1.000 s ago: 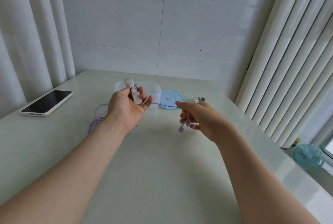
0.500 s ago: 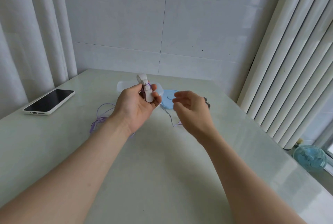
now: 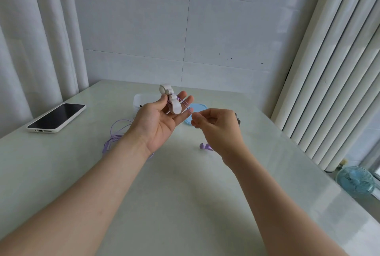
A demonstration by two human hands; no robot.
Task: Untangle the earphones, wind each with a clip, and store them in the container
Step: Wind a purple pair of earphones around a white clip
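The right hand (image 3: 218, 130), pinching the cord (image 3: 186, 105), has returned beside the clip (image 3: 173, 104) gripped by the left hand (image 3: 158, 124): another turn wound.

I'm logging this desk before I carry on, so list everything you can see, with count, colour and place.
earphones: one set, purple, cable looped on the table by the left wrist, one earbud by the right wrist
clip: one, white, in the left hand, cable wound on it
container: one, clear, behind the left hand
lid: one, light blue, behind the right hand
dark item: one, mostly hidden behind the right hand
phone: one, black screen, white case, table's left side
fan: one, light blue, low right, beyond the table
curtains: white, both sides
table: one, pale
left hand: holds the clip between thumb and fingers
right hand: pinches the cable
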